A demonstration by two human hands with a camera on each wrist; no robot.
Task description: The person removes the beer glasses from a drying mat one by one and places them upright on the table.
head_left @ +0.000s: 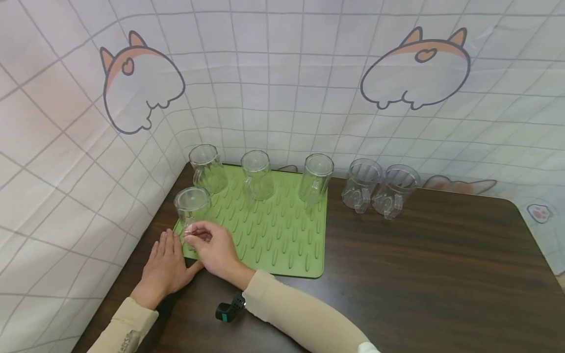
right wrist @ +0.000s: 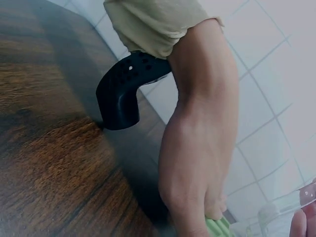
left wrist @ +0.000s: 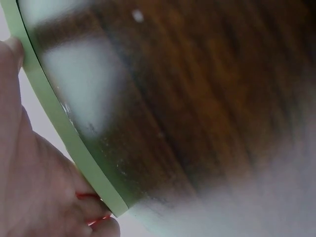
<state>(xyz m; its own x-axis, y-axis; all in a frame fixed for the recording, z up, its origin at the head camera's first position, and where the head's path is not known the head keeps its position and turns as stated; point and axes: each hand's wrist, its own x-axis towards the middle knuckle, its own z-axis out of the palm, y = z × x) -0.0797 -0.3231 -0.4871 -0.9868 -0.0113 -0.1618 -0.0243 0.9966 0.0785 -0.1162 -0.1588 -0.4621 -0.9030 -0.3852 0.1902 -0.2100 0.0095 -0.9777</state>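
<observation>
At the left front of the green ribbed mat (head_left: 278, 245), a clear glass mug (head_left: 192, 203) stands upright. My right hand (head_left: 217, 248) pinches its handle between thumb and fingers; in the right wrist view the fingertips (right wrist: 306, 219) show beside the clear glass. My left hand (head_left: 166, 267) lies palm down at the mat's front left corner, fingers straight and thumb spread toward the right. The left wrist view has its fingers along the mat's green edge (left wrist: 74, 143). Three more clear mugs stand along the mat's back, such as the middle mug (head_left: 258, 174).
Two clear mugs (head_left: 362, 184) stand close together on the dark wooden table (head_left: 432, 274), right of the mat. A white grid-patterned cloth (head_left: 282, 88) rises behind and to the left. A black strap-like piece (head_left: 230, 309) hangs below the right sleeve.
</observation>
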